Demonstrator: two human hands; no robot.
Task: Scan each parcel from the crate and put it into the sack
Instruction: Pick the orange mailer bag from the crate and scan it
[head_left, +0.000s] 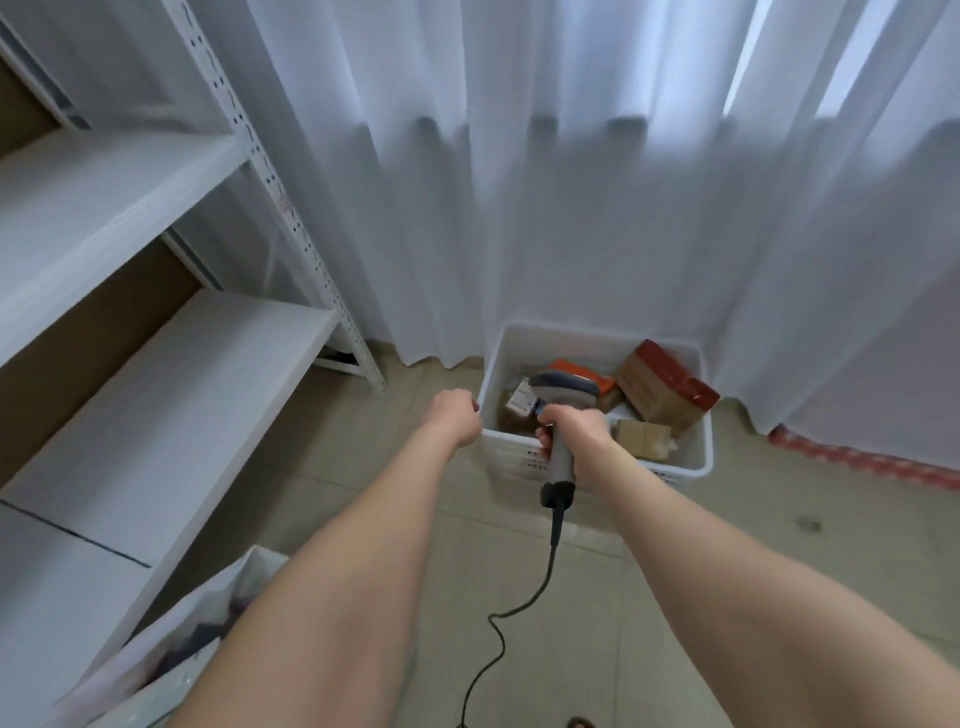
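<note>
Crate (696, 457) on floor by curtain; cardboard parcels (660, 389) inside: stiff, probably light, best gripped across opposite faces. Sack (171, 654) at near left. Right hand (576, 431) clamped on scanner (563, 387). Left hand (457, 415) curled at crate's left rim, grip unclear.

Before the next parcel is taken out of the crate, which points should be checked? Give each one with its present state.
1. Scanner held in right hand: ok.
2. Scanner head over the crate: ok.
3. Left hand free of any parcel: ok, it is at the crate's rim.
4. Parcels left in crate, such as the brown box: ok.
5. Sack open: cannot tell.
6. Cable clear of arms: ok.
</note>
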